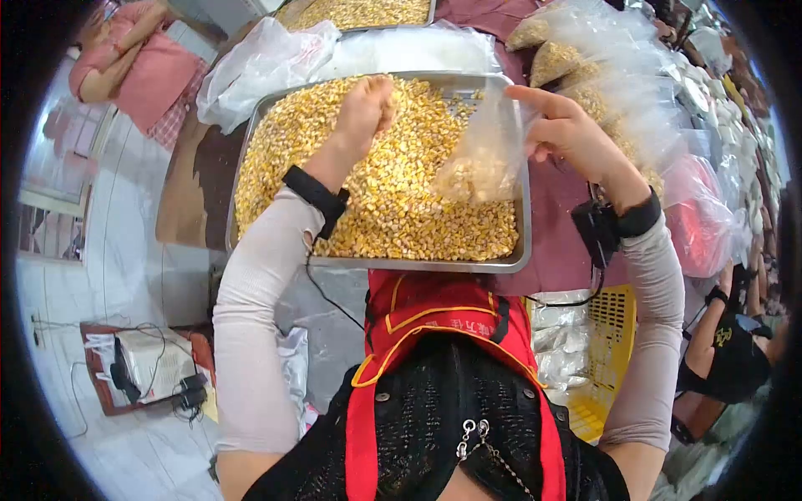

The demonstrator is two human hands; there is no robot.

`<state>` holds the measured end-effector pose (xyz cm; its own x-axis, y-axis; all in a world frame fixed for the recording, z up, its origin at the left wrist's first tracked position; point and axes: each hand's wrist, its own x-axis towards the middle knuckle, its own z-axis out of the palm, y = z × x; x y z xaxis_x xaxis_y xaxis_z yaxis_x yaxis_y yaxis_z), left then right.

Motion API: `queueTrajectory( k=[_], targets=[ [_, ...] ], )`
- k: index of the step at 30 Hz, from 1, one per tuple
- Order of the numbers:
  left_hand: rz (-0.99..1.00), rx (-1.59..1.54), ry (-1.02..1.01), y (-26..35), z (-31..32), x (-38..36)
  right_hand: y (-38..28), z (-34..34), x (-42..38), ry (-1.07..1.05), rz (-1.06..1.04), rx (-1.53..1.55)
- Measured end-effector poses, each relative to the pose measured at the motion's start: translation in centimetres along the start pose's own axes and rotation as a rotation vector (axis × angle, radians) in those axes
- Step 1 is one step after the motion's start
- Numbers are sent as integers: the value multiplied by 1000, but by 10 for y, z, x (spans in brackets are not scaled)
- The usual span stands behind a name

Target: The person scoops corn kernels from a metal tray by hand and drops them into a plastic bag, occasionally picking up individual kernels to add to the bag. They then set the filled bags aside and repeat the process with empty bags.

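Note:
A metal tray (pixel 525 225) full of loose yellow corn kernels (pixel 393 200) lies in front of me. Over its far middle part, my left hand (pixel 366 110) is closed with the fingers curled in; what is inside them is hidden. My right hand (pixel 566 129), at the tray's right side, grips the upper edge of a clear plastic bag (pixel 489 154), with the index finger stretched out. Some kernels sit in the bottom of this bag, which hangs over the right part of the tray.
Several filled clear bags (pixel 597 92) lie to the right, beside a pink bag (pixel 697 217). White plastic bags (pixel 267 67) and a second corn tray (pixel 359 12) are beyond. A yellow crate (pixel 614 326) stands below right. One person (pixel 138 67) is at far left, another (pixel 727 355) at right.

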<state>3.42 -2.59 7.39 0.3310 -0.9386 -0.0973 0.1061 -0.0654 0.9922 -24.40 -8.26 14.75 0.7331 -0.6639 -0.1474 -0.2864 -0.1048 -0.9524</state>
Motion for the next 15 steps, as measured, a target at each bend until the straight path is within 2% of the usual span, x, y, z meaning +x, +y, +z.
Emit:
queueTrajectory(
  k=[2, 3, 5, 6, 8, 13, 15],
  targets=[
    [-4, 550, -44, -44, -31, -10, 5, 4, -1, 18, -12, 91],
    [-12, 552, -37, -67, -42, -13, 7, 5, -1, 8, -10, 95],
    [551, 1056, -251, -101, -58, -23, 10, 7, 1, 8, -32, 53],
    [544, 1055, -240, -101, -54, -39, 10, 9, 2, -3, -32, 50],
    [526, 1507, -244, -99, -34, -77, 10, 14, 2, 19, -37, 72],
    [572, 1591, -277, -104, -30, -94, 12, 19, -1, 84, -63, 94],
    [506, 1564, -317, -103, -29, -92, 13, 15, -2, 71, -50, 58]
  ],
)
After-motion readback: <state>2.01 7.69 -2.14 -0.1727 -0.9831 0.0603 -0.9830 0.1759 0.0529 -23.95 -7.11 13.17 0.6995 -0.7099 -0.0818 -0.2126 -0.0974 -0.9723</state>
